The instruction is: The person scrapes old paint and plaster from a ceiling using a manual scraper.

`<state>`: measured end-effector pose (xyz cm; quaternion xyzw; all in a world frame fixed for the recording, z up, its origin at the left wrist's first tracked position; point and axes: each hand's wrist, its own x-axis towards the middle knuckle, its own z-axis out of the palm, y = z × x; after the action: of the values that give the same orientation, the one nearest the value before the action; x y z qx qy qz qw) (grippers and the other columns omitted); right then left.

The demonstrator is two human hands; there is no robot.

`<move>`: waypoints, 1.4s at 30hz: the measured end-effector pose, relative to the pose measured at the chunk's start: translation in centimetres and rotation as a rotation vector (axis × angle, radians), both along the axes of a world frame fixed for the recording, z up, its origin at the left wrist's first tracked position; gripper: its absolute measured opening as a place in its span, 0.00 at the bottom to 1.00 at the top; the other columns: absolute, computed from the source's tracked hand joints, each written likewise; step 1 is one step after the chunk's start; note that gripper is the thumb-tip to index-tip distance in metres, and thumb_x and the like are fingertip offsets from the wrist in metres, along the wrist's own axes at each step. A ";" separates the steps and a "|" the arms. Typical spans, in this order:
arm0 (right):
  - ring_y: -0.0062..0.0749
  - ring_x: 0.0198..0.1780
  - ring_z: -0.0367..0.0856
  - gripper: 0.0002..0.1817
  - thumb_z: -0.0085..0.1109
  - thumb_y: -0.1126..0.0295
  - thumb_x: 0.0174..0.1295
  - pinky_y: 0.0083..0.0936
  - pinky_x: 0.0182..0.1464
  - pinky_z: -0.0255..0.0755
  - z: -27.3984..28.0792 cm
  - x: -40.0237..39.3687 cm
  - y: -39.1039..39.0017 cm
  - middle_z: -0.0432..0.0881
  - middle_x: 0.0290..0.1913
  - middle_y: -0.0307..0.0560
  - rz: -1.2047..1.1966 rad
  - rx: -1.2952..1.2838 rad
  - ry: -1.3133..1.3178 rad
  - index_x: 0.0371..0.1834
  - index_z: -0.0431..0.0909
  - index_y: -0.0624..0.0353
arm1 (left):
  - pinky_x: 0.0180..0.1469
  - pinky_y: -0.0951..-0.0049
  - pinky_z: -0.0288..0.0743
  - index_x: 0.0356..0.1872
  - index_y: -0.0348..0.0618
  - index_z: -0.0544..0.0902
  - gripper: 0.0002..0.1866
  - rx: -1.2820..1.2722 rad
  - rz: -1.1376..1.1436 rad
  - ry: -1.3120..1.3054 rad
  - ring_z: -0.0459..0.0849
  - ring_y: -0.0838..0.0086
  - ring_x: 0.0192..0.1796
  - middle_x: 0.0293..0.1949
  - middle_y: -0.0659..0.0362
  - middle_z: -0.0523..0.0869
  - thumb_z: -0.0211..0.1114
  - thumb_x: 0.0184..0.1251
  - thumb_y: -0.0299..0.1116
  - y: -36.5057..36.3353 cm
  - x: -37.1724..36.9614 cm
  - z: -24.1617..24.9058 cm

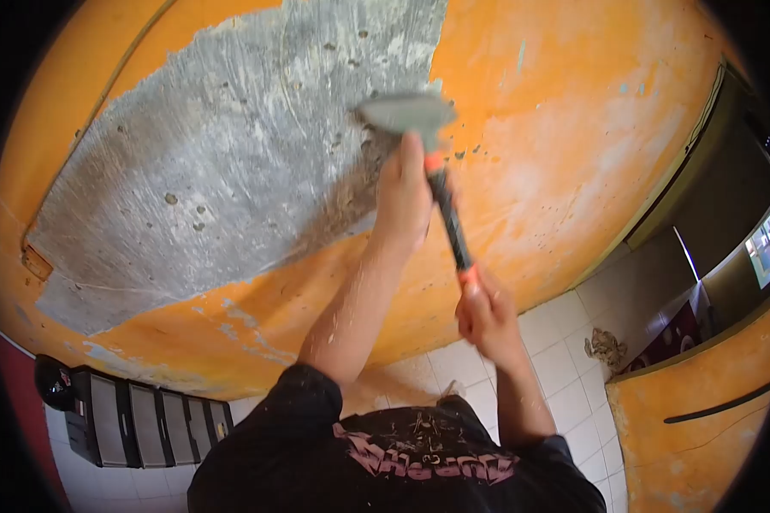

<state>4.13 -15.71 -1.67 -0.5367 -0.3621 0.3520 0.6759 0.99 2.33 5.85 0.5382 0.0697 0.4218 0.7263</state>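
An orange wall (556,171) spans the far side, its bare grey patch (231,162) leftward. A hatchet-like tool (449,218) shows across the patch's right edge; firm control and a shallow angle should serve best. The left hand (405,205) curls around it near the head (406,111), thumb (412,152) extended; the right hand (489,318) closes on its near end. Blur leaves wall contact unclear; the left hand is partly hidden.

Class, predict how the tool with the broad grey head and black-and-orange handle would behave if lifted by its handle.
The grey-headed tool is probably stiff: its black-and-orange handle runs straight. It would likely feel top-heavy, since the broad head sits at one end. It seems unlikely to roll, given that width.
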 end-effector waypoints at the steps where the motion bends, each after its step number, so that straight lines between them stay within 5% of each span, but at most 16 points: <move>1: 0.07 0.18 0.58 0.17 0.46 0.59 0.80 0.11 0.18 0.53 1.2 0.4 0.1 0.62 0.23 0.25 0.003 0.022 0.017 0.61 0.73 0.56 | 0.24 0.69 0.72 0.52 0.39 0.73 0.30 0.032 0.018 -0.020 0.75 0.69 0.18 0.19 0.58 0.74 0.40 0.81 0.60 0.1 0.7 1.6; 4: 0.08 0.16 0.58 0.21 0.46 0.59 0.80 0.11 0.18 0.54 3.3 1.0 0.2 0.61 0.21 0.25 -0.018 0.058 0.000 0.69 0.70 0.56 | 0.23 0.69 0.72 0.51 0.39 0.73 0.30 -0.014 -0.021 -0.075 0.75 0.70 0.18 0.19 0.58 0.75 0.39 0.82 0.59 -0.1 1.6 3.3; 10: 0.09 0.16 0.60 0.20 0.45 0.62 0.80 0.12 0.19 0.54 -2.5 -1.7 -0.8 0.61 0.19 0.24 0.021 0.004 0.077 0.69 0.70 0.56 | 0.23 0.70 0.73 0.49 0.39 0.74 0.30 -0.090 0.028 0.038 0.75 0.70 0.18 0.19 0.58 0.75 0.39 0.82 0.59 -1.1 -1.5 -3.1; 17: 0.07 0.15 0.56 0.18 0.45 0.59 0.80 0.11 0.17 0.50 3.1 1.2 0.8 0.59 0.19 0.24 -0.040 0.089 -0.023 0.63 0.72 0.57 | 0.24 0.68 0.72 0.50 0.39 0.73 0.29 0.084 -0.010 -0.071 0.76 0.70 0.19 0.20 0.57 0.76 0.39 0.82 0.58 0.4 1.8 3.7; 23: 0.10 0.16 0.59 0.21 0.44 0.60 0.80 0.13 0.19 0.56 -2.7 -1.5 -0.9 0.61 0.21 0.25 0.036 -0.050 0.034 0.71 0.69 0.56 | 0.23 0.70 0.71 0.51 0.37 0.74 0.30 -0.035 0.037 -0.006 0.75 0.71 0.18 0.20 0.57 0.76 0.39 0.83 0.58 -0.6 -1.1 -4.0; 29: 0.08 0.16 0.59 0.17 0.45 0.61 0.80 0.13 0.18 0.53 2.9 2.1 1.1 0.63 0.21 0.25 -0.004 0.065 -0.021 0.64 0.71 0.56 | 0.24 0.70 0.72 0.51 0.36 0.74 0.30 0.084 0.019 -0.087 0.76 0.70 0.18 0.19 0.58 0.76 0.39 0.83 0.58 0.4 1.9 3.7; 36: 0.08 0.17 0.60 0.16 0.45 0.61 0.79 0.13 0.18 0.53 -3.7 -0.6 0.5 0.62 0.20 0.25 -0.021 0.035 -0.017 0.61 0.73 0.56 | 0.24 0.69 0.73 0.51 0.37 0.73 0.29 -0.058 0.028 0.035 0.76 0.70 0.19 0.20 0.57 0.76 0.39 0.83 0.57 -0.3 -0.9 -3.4; 42: 0.07 0.17 0.57 0.15 0.44 0.62 0.80 0.11 0.18 0.52 2.5 2.0 1.7 0.60 0.22 0.25 -0.030 0.099 -0.096 0.59 0.73 0.57 | 0.27 0.68 0.75 0.53 0.36 0.72 0.29 0.116 -0.004 -0.067 0.77 0.69 0.20 0.20 0.56 0.77 0.39 0.83 0.57 0.9 1.4 3.5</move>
<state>6.08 -13.97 0.83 -0.5242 -0.4031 0.2972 0.6887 2.42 3.23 9.35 0.5651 0.0199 0.4413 0.6968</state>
